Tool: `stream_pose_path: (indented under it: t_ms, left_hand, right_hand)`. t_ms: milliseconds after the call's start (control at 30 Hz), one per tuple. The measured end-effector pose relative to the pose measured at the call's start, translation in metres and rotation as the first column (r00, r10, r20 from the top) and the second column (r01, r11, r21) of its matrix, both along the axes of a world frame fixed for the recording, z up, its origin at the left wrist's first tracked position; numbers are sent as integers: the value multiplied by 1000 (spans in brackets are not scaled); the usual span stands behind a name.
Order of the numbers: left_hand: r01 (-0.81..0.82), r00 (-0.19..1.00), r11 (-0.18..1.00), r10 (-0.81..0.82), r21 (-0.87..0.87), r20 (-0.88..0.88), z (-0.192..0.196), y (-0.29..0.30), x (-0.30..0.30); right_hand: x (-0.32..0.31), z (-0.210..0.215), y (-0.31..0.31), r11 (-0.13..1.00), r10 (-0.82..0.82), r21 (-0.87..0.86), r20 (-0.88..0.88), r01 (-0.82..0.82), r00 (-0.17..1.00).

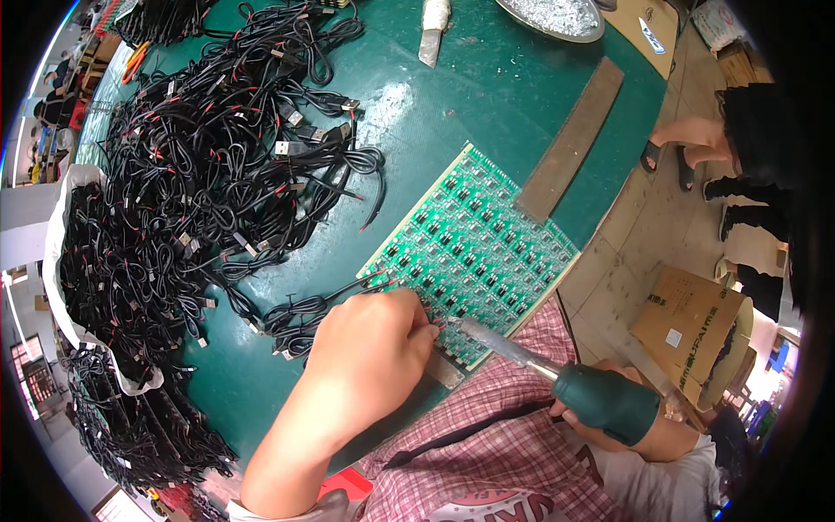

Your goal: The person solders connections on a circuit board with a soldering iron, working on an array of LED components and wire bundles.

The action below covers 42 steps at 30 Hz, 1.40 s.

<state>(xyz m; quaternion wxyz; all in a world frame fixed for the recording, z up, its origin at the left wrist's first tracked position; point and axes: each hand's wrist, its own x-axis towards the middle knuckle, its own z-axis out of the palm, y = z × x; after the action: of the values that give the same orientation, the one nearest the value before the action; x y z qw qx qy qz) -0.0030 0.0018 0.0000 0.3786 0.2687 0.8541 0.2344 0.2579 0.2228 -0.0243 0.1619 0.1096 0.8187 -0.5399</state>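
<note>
A green panel of small circuit boards (470, 252) lies tilted on the green table in front of me. Over its near left edge my left hand (370, 352) is closed in a pinch on the end of a black USB cable (300, 317), and thin red wire shows by the fingertips. My right hand (583, 422) grips the dark green handle of a soldering iron (609, 402). The iron's metal shaft points left, its tip close to the left fingertips above the board. Whether the tip touches the wire I cannot tell.
A big tangle of black USB cables (191, 165) covers the left side. A flat brown bar (574, 139) rests on the panel's far right edge. Farther off are a blade with a wrapped handle (431, 35) and a dish of silvery bits (557, 16). A cardboard box (691, 326) stands right.
</note>
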Motion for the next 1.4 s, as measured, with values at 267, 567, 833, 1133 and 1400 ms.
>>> stream_pose_path:
  t_ms: [267, 567, 833, 1133, 1400]
  left_hand:
    - [26, 996, 998, -22, -52, 81, 3, 4, -7]
    - [18, 998, 997, -13, -78, 68, 3, 6, -6]
    - [19, 998, 996, -14, -87, 59, 4, 8, -6]
    - [6, 999, 998, -3, -67, 50, 4, 7, -6]
    - [-13, 1000, 1000, 13, -17, -23, 9, 4, 4]
  right_hand:
    - [-13, 10, 0, 1000, 26, -1, 12, -26, 1000]
    - [-4, -9, 2, 993, 119, 28, -161, -116, 980]
    - [-16, 6, -4, 1000, 8, 20, -98, -6, 995]
    - [5, -9, 3, 991, 124, 62, -175, -115, 977]
    - [4, -10, 6, 994, 112, 38, -247, -106, 963]
